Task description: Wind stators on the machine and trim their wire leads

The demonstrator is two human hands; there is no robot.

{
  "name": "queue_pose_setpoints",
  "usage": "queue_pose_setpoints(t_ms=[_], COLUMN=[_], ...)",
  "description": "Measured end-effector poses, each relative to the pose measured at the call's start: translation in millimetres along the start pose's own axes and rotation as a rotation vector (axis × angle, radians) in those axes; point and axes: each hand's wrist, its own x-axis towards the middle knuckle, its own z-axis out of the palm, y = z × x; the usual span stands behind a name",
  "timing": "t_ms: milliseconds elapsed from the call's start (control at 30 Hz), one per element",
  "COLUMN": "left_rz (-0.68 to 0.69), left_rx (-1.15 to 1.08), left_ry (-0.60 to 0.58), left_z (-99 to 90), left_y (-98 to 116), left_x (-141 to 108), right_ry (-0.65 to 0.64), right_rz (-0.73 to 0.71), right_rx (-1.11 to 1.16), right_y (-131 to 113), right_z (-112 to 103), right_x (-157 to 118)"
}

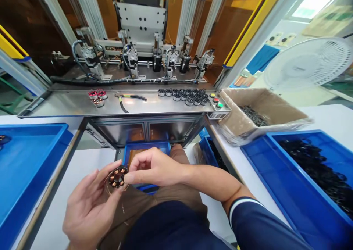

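Observation:
A round motor stator (pixel 117 177) with copper windings and a dark core is held above my lap. My left hand (pixel 91 202) grips its rim between thumb and fingers. The thumb and fingers of my right hand (pixel 151 167) are pinched at the stator's right edge; whether they hold a wire there is too small to make out. Thin wire ends dangle below the stator. On the metal shelf ahead lie a few red-topped stators (pixel 97 97), cutting pliers (pixel 131 97) with green-and-black handles, and a cluster of black-capped stators (pixel 190 96).
Behind the shelf stands a winding machine (pixel 142 25) with several spindle heads. Red, yellow and green buttons (pixel 216 100) sit at the shelf's right end. A blue tray (pixel 35 161) is at left; a plastic-lined carton (pixel 284 106), a blue bin (pixel 264 161) of black parts and a white fan (pixel 309 64) are at right.

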Motion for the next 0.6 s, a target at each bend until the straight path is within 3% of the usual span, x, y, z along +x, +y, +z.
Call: queue_pose_setpoints(t_ms=[200, 433, 500, 600], left_rz=[-0.145, -0.107, -0.080, 0.016], left_rx=[-0.087, -0.152, -0.100, 0.012], left_ry=[0.034, -0.080, -0.056, 0.013], left_z=[5.7, -0.2, 1.9, 10.0], left_y=[6.9, 4.9, 3.8, -0.4], left_x=[-6.5, -5.1, -4.3, -2.4], right_ry=[-0.041, -0.292, -0.235, -0.109], right_rz=[-0.017, -0.071, -0.034, 0.077], right_rx=[0.066, 0.204, 0.252, 0.416], right_y=[8.6, 21.0, 35.5, 55.1], right_z=[0.8, -45.0, -43.8, -16.9], right_x=[-7.8, -31.0, -38.2, -42.8])
